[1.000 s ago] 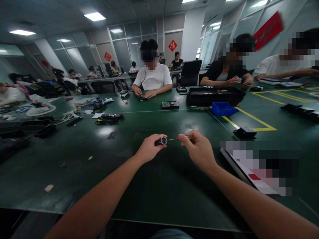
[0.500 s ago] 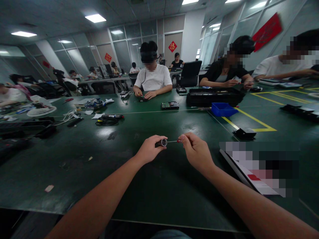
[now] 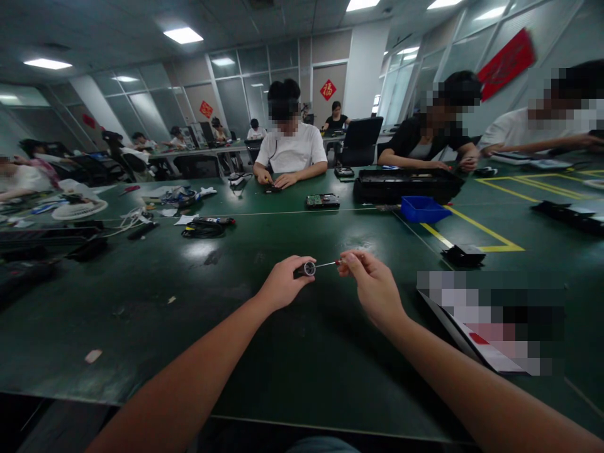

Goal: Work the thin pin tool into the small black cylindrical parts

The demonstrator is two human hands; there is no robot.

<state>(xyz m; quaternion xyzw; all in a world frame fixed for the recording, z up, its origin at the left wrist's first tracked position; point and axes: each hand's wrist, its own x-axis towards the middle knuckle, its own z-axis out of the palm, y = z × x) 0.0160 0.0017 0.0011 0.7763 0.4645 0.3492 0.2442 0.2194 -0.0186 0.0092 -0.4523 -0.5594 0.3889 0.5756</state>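
Long green worktop [image 3: 264, 371], shared, with people seated along the far edge. Far left: a pale scrap [image 3: 93, 356] lies flat by the near edge, well apart from the hands. Further back are a tangle of white cables [image 3: 128, 219] and a black coiled cable [image 3: 204, 228]. The left forearm enters from bottom left. The left hand [image 3: 282, 288] is just above the worktop at centre view, its grip clamped on a small dark cylindrical part [image 3: 307, 269], thumb on top and fingers curled beneath. The part is held level, off the surface, with its silvery round end face turned to the right. Across the worktop a person in a white T-shirt [image 3: 291, 150] sits with both hands on a small item. A circuit board [image 3: 322, 200] lies just right of those hands. Thin tool [image 3: 325, 264]: bare metal shaft, red collar at the handle end, near level, tip meeting the part's end face. The right hand [image 3: 374, 288] holds it, grip pinched together on the handle between thumb and forefinger; the fingers hide most of the handle. Right of centre, far side: a long black tray [image 3: 406, 184] with a blue bin [image 3: 421, 208] just in front; cannot tell whether they touch. Yellow tape lines [image 3: 476, 231] mark the surface, and a small black device [image 3: 465, 255] sits at their near corner. Near right: a flat sheet [image 3: 491, 355], blurred, beside the right forearm. Far right sit a person in a black top [image 3: 415, 141] and another in white [image 3: 519, 129].
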